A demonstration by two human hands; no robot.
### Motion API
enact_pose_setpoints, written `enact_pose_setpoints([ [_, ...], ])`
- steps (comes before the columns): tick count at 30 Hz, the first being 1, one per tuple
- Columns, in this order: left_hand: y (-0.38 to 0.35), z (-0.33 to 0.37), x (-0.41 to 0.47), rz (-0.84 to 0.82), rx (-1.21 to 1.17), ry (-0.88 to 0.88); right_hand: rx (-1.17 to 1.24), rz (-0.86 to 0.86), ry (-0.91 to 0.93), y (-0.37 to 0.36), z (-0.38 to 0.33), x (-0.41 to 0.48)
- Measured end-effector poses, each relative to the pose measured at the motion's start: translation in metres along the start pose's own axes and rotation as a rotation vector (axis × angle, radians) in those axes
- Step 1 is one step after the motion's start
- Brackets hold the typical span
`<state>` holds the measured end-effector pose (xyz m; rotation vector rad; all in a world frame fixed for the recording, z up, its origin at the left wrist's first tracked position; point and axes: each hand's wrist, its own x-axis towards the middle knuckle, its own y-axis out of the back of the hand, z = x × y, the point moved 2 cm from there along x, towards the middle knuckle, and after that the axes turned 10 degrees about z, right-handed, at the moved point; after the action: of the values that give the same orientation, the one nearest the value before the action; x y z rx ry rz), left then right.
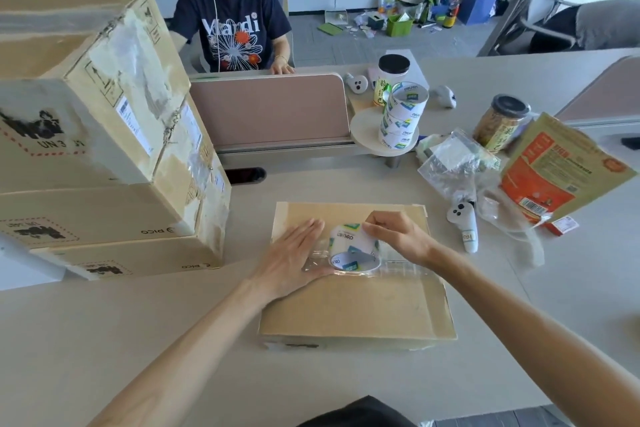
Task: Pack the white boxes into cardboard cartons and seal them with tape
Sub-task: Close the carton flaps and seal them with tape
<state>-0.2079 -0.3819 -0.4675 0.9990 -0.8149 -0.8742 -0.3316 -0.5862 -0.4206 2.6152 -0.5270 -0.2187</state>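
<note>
The right hand [398,236] grips the tape roll [351,246]; left hand [294,255] flat beside that grip, anchoring the strip [405,267] onto the carton [353,305].

Tape roll [351,246] on carton [356,302] — stacked cartons [104,156] left.

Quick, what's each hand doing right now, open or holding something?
Left hand: open, pressing flat on the carton.
Right hand: closed, gripping the tape roll.
</note>
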Motion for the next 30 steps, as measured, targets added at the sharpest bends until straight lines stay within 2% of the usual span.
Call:
enact_pose_setpoints([
  [3,-0.004,-0.003,-0.002,0.064,-0.025,0.004,0.049,-0.048,0.005,0.001,0.003,-0.001],
  [5,-0.003,-0.003,-0.002,0.08,-0.034,0.004,0.001,-0.084,0.026,0.001,-0.002,0.001],
  [10,-0.003,-0.003,-0.002,0.062,0.006,-0.005,-0.277,-0.062,0.161,0.02,-0.011,0.003],
  [15,-0.006,-0.005,-0.004,0.05,0.022,0.018,-0.546,-0.026,0.129,0.045,0.005,-0.006],
  [18,-0.009,-0.006,-0.005,0.049,0.065,0.023,-0.435,0.071,0.088,0.054,0.008,-0.012],
  [25,-0.014,-0.009,-0.004,0.019,0.097,0.038,0.073,0.168,-0.106,0.067,0.046,-0.034],
  [27,-0.015,-0.01,-0.004,0.022,0.081,0.048,0.07,0.17,-0.093,0.066,0.046,-0.035],
  [30,-0.015,-0.011,-0.003,0.018,0.085,0.041,-0.076,0.111,-0.017,0.077,0.032,-0.035],
])
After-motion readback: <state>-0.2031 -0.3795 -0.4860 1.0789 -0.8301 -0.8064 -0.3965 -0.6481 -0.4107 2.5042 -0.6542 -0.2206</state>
